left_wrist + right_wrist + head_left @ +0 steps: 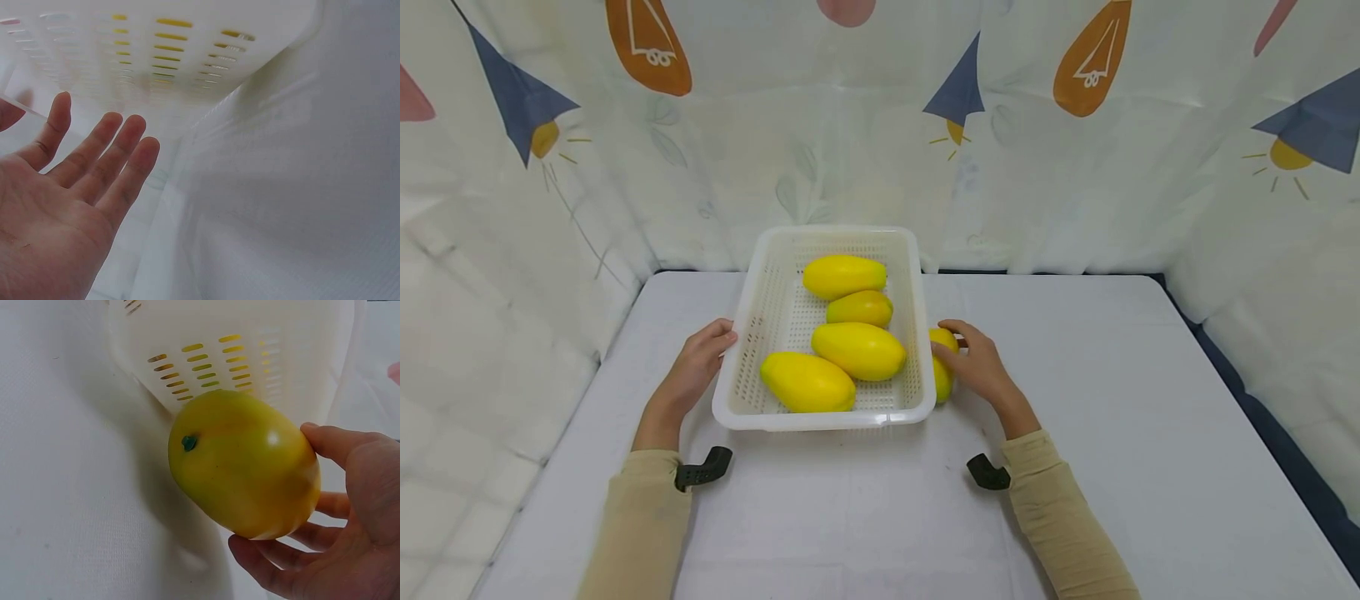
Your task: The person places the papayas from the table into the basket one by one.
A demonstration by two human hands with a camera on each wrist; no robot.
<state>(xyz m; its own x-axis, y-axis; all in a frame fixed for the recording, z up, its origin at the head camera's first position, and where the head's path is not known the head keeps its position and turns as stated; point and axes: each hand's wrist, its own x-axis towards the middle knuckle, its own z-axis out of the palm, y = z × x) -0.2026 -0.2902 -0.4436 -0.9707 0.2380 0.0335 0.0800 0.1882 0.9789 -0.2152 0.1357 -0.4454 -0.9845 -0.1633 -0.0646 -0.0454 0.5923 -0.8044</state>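
Observation:
A white perforated plastic basket (741, 379) stands on the table with several yellow mangoes inside, one of them (808, 383) at its near end. At the basket's left rim is my left hand (696, 358); its thumb and index finger hold the rim, while the other fingers (128, 134) extend under it along the outer wall. To the right of the basket, my right hand (977, 362) grips another mango (244, 465), thumb on one side and fingers on the other. This mango is close against the basket's outer wall, green stem nub showing in the right wrist view.
A white cloth covers the table (1112, 400). Behind it and at both sides hangs a pale patterned curtain (865, 150). Dark wrist mounts (703, 469) sit at both sleeve cuffs.

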